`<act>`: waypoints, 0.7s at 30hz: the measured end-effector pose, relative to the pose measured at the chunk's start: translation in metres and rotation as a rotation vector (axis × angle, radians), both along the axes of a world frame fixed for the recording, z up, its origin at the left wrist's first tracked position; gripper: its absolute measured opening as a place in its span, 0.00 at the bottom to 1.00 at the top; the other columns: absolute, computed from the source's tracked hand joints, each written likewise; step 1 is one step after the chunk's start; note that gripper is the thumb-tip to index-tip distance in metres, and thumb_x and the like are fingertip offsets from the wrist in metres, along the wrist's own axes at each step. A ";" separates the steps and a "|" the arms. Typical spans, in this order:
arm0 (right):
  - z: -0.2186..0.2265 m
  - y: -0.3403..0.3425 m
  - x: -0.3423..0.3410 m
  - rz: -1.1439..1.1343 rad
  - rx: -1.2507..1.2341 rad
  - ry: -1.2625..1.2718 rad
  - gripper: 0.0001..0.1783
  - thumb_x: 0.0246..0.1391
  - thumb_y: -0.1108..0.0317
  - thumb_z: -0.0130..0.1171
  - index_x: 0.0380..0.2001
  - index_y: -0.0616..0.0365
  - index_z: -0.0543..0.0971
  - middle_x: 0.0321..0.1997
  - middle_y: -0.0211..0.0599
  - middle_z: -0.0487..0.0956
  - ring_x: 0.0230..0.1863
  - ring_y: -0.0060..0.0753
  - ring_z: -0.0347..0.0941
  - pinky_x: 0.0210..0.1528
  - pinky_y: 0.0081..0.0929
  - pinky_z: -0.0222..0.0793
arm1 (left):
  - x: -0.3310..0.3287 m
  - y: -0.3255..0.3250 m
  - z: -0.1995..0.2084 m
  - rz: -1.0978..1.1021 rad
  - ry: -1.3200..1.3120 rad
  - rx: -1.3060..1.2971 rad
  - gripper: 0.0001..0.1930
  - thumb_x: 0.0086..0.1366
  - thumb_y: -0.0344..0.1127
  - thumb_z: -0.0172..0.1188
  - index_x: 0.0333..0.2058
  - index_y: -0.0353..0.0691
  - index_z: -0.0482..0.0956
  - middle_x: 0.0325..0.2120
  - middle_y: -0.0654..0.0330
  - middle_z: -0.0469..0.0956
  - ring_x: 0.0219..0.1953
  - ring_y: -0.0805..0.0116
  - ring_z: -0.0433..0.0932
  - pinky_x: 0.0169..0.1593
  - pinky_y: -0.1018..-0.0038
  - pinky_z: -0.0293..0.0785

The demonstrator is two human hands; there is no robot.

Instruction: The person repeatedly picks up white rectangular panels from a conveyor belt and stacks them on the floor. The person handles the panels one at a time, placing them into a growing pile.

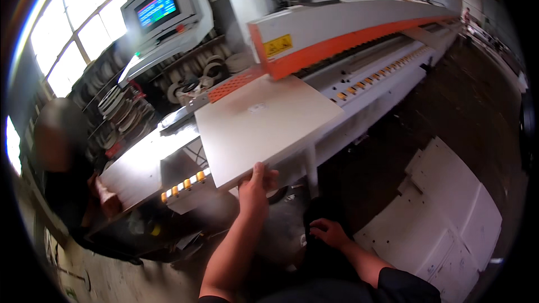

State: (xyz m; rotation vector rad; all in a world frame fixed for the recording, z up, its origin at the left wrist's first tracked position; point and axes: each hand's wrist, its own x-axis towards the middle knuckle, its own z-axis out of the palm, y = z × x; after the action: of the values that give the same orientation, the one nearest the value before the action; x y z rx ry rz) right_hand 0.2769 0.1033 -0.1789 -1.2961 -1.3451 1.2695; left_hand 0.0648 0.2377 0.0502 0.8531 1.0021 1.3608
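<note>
A flat white board (pixel 269 126) lies tilted across the feed end of a long machine (pixel 359 31), its far corner at the end of the orange-trimmed beam. My left hand (pixel 256 188) grips the board's near edge, thumb on top and the other fingers partly hidden beneath it. A small pale label (pixel 256 107) sits on the board's upper face. Lower and to the right, my right hand (pixel 330 232) hangs beside my dark clothing, fingers loosely bent and apart, with nothing in it.
Yellow rollers (pixel 187 184) line a support left of the board. A control panel (pixel 158 9) with a lit screen stands at the back left. Another person (pixel 62 174) is at the far left. Large white panels (pixel 438 224) lie at the lower right. Coiled edging strips (pixel 120 106) fill racks behind.
</note>
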 end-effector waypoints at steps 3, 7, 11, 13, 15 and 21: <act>-0.005 -0.016 0.024 -0.143 0.145 -0.245 0.18 0.60 0.60 0.68 0.50 0.56 0.82 0.39 0.39 0.87 0.37 0.30 0.85 0.42 0.29 0.80 | 0.032 0.004 0.003 -0.069 -0.005 -0.030 0.19 0.74 0.47 0.61 0.42 0.33 0.80 0.29 0.55 0.82 0.29 0.68 0.78 0.37 0.72 0.76; 0.013 -0.044 0.080 -0.453 -0.005 -0.479 0.20 0.60 0.51 0.64 0.50 0.49 0.83 0.44 0.41 0.86 0.46 0.45 0.84 0.50 0.39 0.78 | 0.023 -0.007 -0.009 -0.148 0.349 -0.012 0.14 0.73 0.42 0.62 0.42 0.35 0.80 0.28 0.59 0.80 0.30 0.71 0.77 0.36 0.74 0.73; -0.026 -0.093 0.212 -0.948 -0.025 -0.699 0.18 0.60 0.53 0.63 0.50 0.45 0.83 0.43 0.41 0.86 0.47 0.50 0.81 0.49 0.43 0.77 | 0.017 -0.037 -0.077 -0.378 0.395 0.008 0.12 0.71 0.41 0.61 0.40 0.37 0.81 0.27 0.62 0.78 0.29 0.74 0.74 0.36 0.75 0.71; -0.024 -0.156 0.276 -1.196 -0.155 -0.875 0.19 0.58 0.51 0.65 0.50 0.43 0.82 0.43 0.41 0.85 0.46 0.51 0.80 0.49 0.46 0.76 | -0.012 -0.050 -0.148 -0.440 0.441 -0.126 0.11 0.72 0.40 0.60 0.41 0.38 0.79 0.27 0.63 0.77 0.27 0.74 0.74 0.33 0.74 0.71; -0.029 -0.212 0.333 -1.415 -0.283 -0.951 0.24 0.56 0.50 0.67 0.55 0.40 0.81 0.53 0.48 0.82 0.53 0.52 0.78 0.54 0.46 0.75 | -0.048 -0.054 -0.234 -0.494 0.509 -0.213 0.09 0.73 0.40 0.59 0.41 0.40 0.79 0.27 0.63 0.78 0.26 0.73 0.74 0.32 0.74 0.72; -0.024 -0.266 0.466 -1.284 -0.864 -1.151 0.53 0.52 0.42 0.69 0.73 0.57 0.61 0.77 0.48 0.62 0.78 0.47 0.55 0.77 0.44 0.53 | -0.188 -0.136 -0.412 -0.484 0.893 -0.082 0.09 0.70 0.36 0.62 0.41 0.36 0.83 0.33 0.61 0.83 0.35 0.71 0.80 0.39 0.72 0.77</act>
State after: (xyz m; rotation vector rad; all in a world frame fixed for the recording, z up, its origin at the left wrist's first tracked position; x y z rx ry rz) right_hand 0.7427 -0.1624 -0.2032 -3.0051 -0.1381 -0.0007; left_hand -0.1237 0.1016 -0.3618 1.5769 1.3757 0.4905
